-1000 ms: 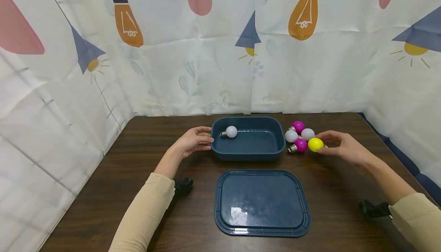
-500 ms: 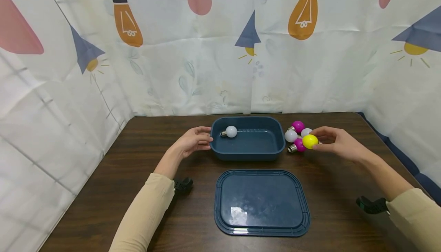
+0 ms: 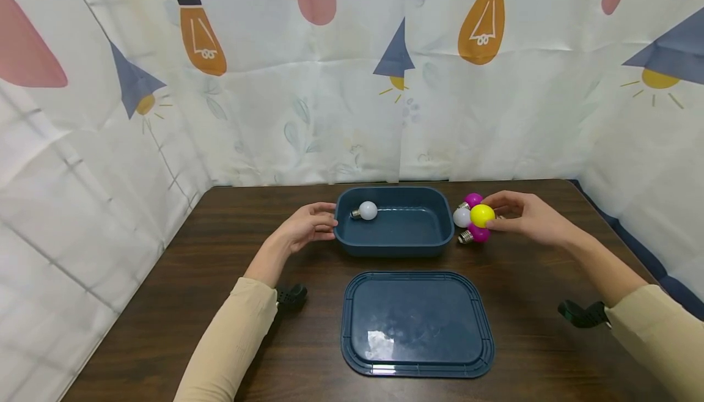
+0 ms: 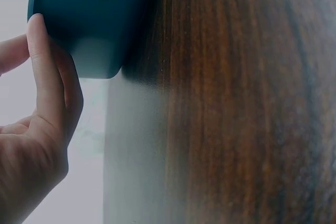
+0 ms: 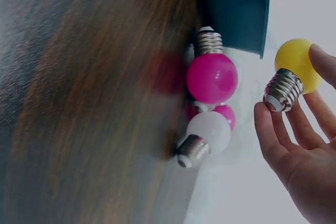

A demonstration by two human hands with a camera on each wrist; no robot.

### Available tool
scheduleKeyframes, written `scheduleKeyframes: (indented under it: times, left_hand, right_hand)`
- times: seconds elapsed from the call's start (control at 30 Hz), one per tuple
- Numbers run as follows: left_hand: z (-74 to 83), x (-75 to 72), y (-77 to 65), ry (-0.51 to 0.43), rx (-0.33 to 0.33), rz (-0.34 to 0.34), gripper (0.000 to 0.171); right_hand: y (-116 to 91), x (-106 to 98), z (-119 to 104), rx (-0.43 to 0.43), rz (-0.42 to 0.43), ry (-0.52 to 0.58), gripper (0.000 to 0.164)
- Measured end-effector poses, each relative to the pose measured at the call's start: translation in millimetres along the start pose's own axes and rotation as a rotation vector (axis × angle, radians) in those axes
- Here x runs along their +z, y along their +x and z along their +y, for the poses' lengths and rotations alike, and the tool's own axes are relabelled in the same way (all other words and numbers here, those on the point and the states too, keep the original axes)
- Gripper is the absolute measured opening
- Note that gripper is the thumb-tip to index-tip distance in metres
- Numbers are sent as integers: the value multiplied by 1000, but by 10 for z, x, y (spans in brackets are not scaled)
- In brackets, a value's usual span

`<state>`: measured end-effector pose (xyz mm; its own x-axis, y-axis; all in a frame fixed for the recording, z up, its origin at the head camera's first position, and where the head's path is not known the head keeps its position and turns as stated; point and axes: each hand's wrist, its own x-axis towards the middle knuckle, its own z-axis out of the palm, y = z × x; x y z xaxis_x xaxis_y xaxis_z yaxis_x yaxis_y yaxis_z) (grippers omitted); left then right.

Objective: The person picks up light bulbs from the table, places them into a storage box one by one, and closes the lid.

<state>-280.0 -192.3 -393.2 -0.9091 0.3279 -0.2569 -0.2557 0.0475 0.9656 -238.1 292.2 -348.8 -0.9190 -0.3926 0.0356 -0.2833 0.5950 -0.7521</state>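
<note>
Yellow bulb [image 3: 482,215] is pinched by the right hand [image 3: 530,219], raised over the other bulbs [image 3: 462,218], to the right of the box [image 3: 393,250]. Its round end faces left, toward the box; the left hand [image 3: 305,227] only touches the box's left side.

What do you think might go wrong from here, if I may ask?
The yellow bulb might slip, as the right hand holds it by its fingertips. If it dips, it could knock the nearer magenta bulb and set it rolling. Dropped into the blue box, it may hit the white bulb lying there.
</note>
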Motion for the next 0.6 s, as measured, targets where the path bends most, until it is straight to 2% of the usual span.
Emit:
scheduleKeyframes:
  times: [0.6]
  left_hand:
    - [-11, -19, -2, 5, 2, 0, 54]
  right_hand:
    - [168, -6, -213, -27, -17, -35, 47]
